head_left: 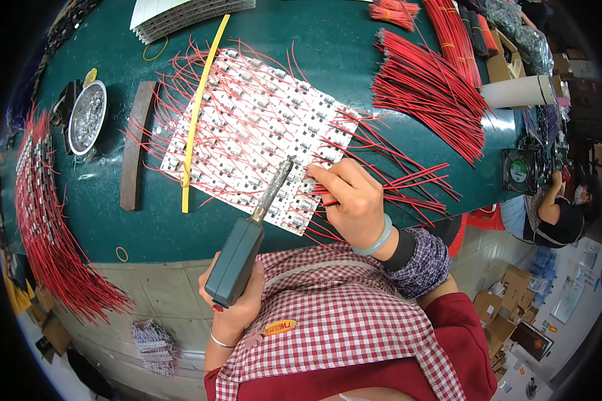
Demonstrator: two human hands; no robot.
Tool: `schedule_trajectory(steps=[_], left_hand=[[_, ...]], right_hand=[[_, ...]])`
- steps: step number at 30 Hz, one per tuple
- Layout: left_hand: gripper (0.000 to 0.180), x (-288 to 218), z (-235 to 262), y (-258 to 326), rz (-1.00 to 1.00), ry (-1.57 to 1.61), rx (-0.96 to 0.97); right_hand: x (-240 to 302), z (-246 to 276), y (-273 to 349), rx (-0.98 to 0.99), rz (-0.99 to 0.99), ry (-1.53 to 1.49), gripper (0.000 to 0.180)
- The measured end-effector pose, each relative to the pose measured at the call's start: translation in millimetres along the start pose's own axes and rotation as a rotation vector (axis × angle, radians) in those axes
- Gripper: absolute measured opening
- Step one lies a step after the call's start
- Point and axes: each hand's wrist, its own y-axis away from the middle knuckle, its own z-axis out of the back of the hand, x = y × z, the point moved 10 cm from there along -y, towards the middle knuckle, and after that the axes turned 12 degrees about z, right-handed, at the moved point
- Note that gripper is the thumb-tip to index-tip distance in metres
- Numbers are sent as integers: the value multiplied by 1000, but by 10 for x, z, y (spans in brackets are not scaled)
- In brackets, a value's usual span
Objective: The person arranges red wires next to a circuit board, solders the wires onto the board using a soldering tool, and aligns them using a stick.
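Note:
My left hand (237, 304) grips the dark grey handle of a soldering iron (244, 250); its metal tip reaches the white circuit board panel (247, 127) near the panel's lower right. My right hand (348, 200) pinches a thin red wire (408, 180) against the panel right beside the iron's tip. A pale green bangle circles that wrist. Several red wires stick out along the panel's edges. A yellow strip (197, 117) lies across the panel's left side.
A fan of loose red wires (435, 87) lies at the right, more red bundles (47, 220) at the left edge. A metal bowl of solder scraps (87, 117), a brown curved bar (132, 154), a white roll (518, 92), a small fan (518, 170); another person (555, 214) sits at the right.

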Motion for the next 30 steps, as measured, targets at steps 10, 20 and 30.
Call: schedule_trajectory(steps=[10,20,30], left_hand=[[23,-50,-58,-26,-7,-51,70],[17,-122,-114,-43,-33,-150,125],[17,-244,-89,-52,-104,-176,85]], right_hand=[[42,-33,0,20,19,90,44],[63,-56,0,42,61,92,38],[96,-68,-9,50,81,121,34]])
